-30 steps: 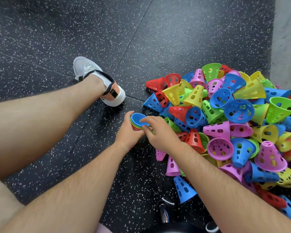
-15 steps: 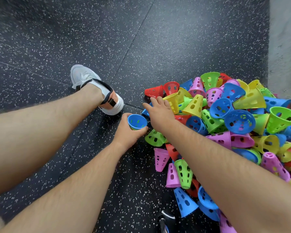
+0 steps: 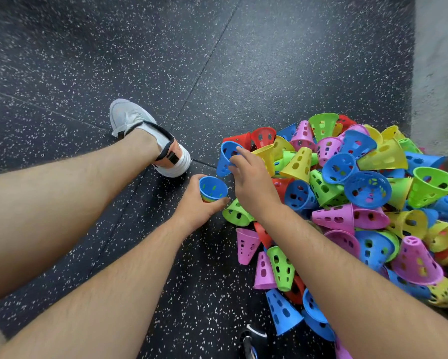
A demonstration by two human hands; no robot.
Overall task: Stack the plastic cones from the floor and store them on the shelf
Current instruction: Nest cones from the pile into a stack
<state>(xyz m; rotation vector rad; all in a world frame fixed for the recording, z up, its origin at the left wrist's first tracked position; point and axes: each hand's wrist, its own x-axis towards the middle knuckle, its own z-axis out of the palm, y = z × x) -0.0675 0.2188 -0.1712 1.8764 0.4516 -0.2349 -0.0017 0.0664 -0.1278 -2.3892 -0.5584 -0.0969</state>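
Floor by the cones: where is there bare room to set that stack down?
The speckled floor is bare beyond the shoe and the pile, up to the wall. A narrow bare strip runs between the forearms, near the left hand gripping the stack. It is crowded right of the right hand, which pinches a blue cone: cones lie heaped, touching.

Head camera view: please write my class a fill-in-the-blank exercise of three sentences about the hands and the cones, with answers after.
The stack of cones is held in the ____ hand.
The right hand grips a loose cone coloured ____.
The pile of cones lies on the speckled ____.
Missing words: left; blue; floor.
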